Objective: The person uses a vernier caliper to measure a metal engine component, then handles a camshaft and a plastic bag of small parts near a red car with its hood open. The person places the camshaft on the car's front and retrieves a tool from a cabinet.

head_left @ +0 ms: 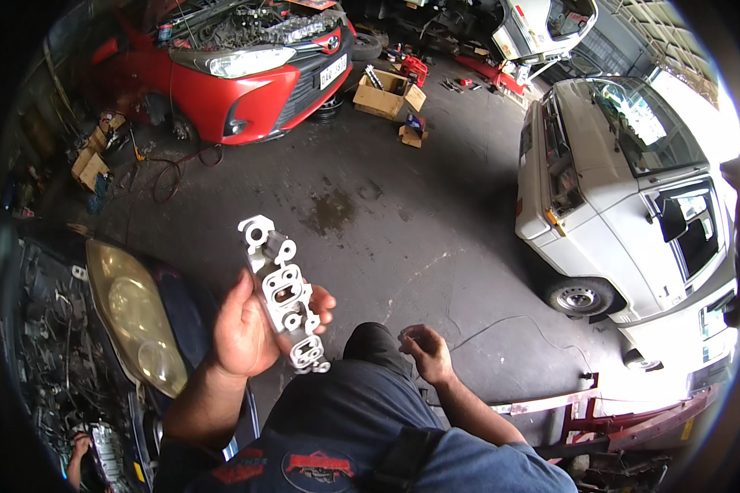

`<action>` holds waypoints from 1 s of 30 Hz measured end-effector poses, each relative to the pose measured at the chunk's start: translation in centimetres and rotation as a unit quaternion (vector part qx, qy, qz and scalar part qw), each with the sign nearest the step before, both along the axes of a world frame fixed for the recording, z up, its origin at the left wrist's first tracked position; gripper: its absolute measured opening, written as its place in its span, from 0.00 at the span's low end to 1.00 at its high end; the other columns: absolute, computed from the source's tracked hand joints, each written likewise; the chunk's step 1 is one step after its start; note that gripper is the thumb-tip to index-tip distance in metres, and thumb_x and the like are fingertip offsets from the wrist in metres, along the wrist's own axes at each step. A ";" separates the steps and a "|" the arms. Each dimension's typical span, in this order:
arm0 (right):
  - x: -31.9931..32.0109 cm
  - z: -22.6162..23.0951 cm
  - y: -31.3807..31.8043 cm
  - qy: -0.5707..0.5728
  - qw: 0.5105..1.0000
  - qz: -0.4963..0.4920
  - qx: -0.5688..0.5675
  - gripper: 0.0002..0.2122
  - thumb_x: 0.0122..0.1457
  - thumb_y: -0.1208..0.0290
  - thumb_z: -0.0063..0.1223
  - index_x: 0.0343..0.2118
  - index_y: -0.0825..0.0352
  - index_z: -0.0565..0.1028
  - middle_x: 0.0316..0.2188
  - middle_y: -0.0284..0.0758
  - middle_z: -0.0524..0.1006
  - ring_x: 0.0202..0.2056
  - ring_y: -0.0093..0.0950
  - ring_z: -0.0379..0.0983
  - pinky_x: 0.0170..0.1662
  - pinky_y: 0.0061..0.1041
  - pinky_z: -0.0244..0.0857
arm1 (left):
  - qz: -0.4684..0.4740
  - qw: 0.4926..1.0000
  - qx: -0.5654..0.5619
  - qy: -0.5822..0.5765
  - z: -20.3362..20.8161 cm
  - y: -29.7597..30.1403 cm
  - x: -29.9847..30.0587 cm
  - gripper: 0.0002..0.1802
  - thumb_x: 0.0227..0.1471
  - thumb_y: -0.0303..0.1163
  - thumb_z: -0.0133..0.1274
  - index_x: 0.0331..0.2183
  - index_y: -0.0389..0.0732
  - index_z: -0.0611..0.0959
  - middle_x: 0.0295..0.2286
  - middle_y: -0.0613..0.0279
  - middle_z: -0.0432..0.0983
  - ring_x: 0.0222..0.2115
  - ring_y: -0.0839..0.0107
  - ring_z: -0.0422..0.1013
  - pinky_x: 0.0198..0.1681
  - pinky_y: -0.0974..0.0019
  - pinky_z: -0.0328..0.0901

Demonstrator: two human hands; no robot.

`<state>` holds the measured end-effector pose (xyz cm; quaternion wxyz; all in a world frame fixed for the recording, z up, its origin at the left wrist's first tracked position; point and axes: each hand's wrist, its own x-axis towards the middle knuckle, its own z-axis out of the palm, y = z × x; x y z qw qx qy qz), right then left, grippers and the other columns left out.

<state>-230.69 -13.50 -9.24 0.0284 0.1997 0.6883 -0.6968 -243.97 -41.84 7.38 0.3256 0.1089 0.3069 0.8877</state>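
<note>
My left hand [247, 329] is wrapped round a long, silvery cast-metal engine part [284, 287] and holds it up in front of me. Several round bolt holes and oblong ports show along its face, which is tilted toward me. My fingertips come round its right edge, while the thumb lies along the left one. Beside my right thigh, my right hand [429, 353] has its fingers curled together, well apart from the engine part. Whether anything small sits in those fingers I cannot make out.
A dark car with a bared engine bay [53, 329] stands close on my left; another person's hand [79, 448] shows there. A red car [255, 90] is ahead, a white van [625, 189] to the right. Cardboard box [378, 100], cable [510, 318] and red metal frame [633, 427] lie around.
</note>
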 end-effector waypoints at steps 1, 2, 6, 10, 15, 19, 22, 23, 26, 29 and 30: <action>-1.5 -0.3 -0.2 0.002 1.000 0.005 -0.012 0.11 0.60 0.70 0.55 0.42 0.72 0.71 0.33 0.34 0.76 0.35 0.22 0.74 0.40 0.22 0.69 | -0.012 1.000 0.017 -0.023 0.0 -0.1 -1.5 0.38 0.60 0.59 0.26 0.48 0.36 0.74 0.43 0.38 0.72 0.45 0.48 0.71 0.50 0.47 0.66; -2.9 -0.5 -0.4 -0.004 1.000 0.008 -0.022 0.11 0.60 0.70 0.55 0.41 0.72 0.71 0.33 0.34 0.76 0.34 0.22 0.74 0.40 0.22 0.69 | -0.049 0.996 0.072 -0.008 -0.3 0.0 -3.2 0.36 0.60 0.56 0.26 0.51 0.36 0.73 0.47 0.35 0.69 0.50 0.43 0.66 0.55 0.42 0.61; -10.0 -1.5 0.0 -0.005 0.999 0.026 -0.042 0.09 0.60 0.71 0.55 0.39 0.71 0.73 0.33 0.34 0.77 0.33 0.22 0.74 0.39 0.22 0.69 | -0.030 0.998 0.032 -0.039 -2.0 1.1 -8.8 0.35 0.59 0.56 0.41 0.56 0.39 0.65 0.41 0.48 0.71 0.49 0.50 0.67 0.55 0.40 0.60; -18.3 -2.6 1.8 0.010 0.996 0.015 -0.085 0.08 0.60 0.72 0.55 0.39 0.70 0.72 0.31 0.33 0.76 0.32 0.22 0.74 0.39 0.22 0.69 | -0.016 1.000 -0.021 0.000 -4.1 2.8 -16.0 0.34 0.48 0.48 0.62 0.50 0.37 0.70 0.29 0.67 0.69 0.35 0.70 0.69 0.50 0.47 0.67; -31.6 -2.1 5.0 0.016 0.993 0.024 -0.114 0.08 0.60 0.73 0.56 0.39 0.70 0.72 0.31 0.32 0.76 0.32 0.21 0.73 0.38 0.21 0.69 | 0.083 0.984 -0.156 0.016 -4.6 6.4 -25.6 0.23 0.49 0.33 0.62 0.46 0.42 0.73 0.34 0.64 0.71 0.32 0.72 0.70 0.42 0.59 0.72; -43.1 2.1 7.8 0.040 0.994 0.056 -0.085 0.08 0.60 0.73 0.55 0.40 0.69 0.72 0.31 0.31 0.76 0.33 0.20 0.73 0.40 0.20 0.68 | 0.098 0.980 -0.171 0.014 -3.2 9.3 -33.3 0.25 0.49 0.24 0.60 0.48 0.41 0.71 0.43 0.55 0.73 0.39 0.70 0.73 0.42 0.62 0.71; -50.3 6.4 9.2 0.130 0.979 0.080 -0.134 0.08 0.61 0.78 0.52 0.42 0.71 0.71 0.36 0.33 0.75 0.38 0.21 0.73 0.44 0.24 0.69 | 0.116 0.971 -0.206 0.041 -2.3 10.9 -38.4 0.27 0.49 0.20 0.59 0.50 0.39 0.68 0.45 0.53 0.73 0.40 0.68 0.74 0.43 0.64 0.71; -52.3 7.8 9.3 0.147 0.975 0.082 -0.145 0.08 0.61 0.79 0.51 0.42 0.71 0.70 0.37 0.34 0.75 0.39 0.22 0.73 0.45 0.25 0.69 | 0.128 0.968 -0.210 0.041 -2.2 11.3 -39.7 0.27 0.49 0.20 0.59 0.50 0.39 0.68 0.44 0.54 0.73 0.39 0.69 0.74 0.43 0.64 0.71; -58.0 11.6 9.0 0.204 0.957 0.130 -0.158 0.09 0.61 0.82 0.49 0.44 0.71 0.69 0.39 0.36 0.74 0.42 0.23 0.72 0.48 0.26 0.68 | 0.159 0.954 -0.242 0.071 -1.7 12.1 -44.0 0.27 0.49 0.21 0.59 0.49 0.38 0.68 0.39 0.58 0.74 0.36 0.70 0.75 0.42 0.65 0.71; -63.5 14.2 7.9 0.313 0.919 0.214 -0.106 0.10 0.60 0.84 0.49 0.45 0.70 0.69 0.39 0.37 0.75 0.43 0.24 0.73 0.50 0.26 0.67 | 0.180 0.947 -0.245 0.102 -1.5 12.6 -49.0 0.26 0.48 0.22 0.60 0.48 0.38 0.68 0.38 0.60 0.73 0.35 0.73 0.74 0.40 0.68 0.71; -65.0 14.8 7.5 0.316 0.920 0.208 -0.106 0.11 0.59 0.84 0.51 0.44 0.70 0.68 0.40 0.39 0.77 0.45 0.25 0.73 0.50 0.25 0.66 | 0.183 0.946 -0.247 0.104 -1.5 12.7 -51.0 0.26 0.48 0.22 0.60 0.48 0.38 0.68 0.38 0.61 0.73 0.35 0.73 0.74 0.40 0.69 0.71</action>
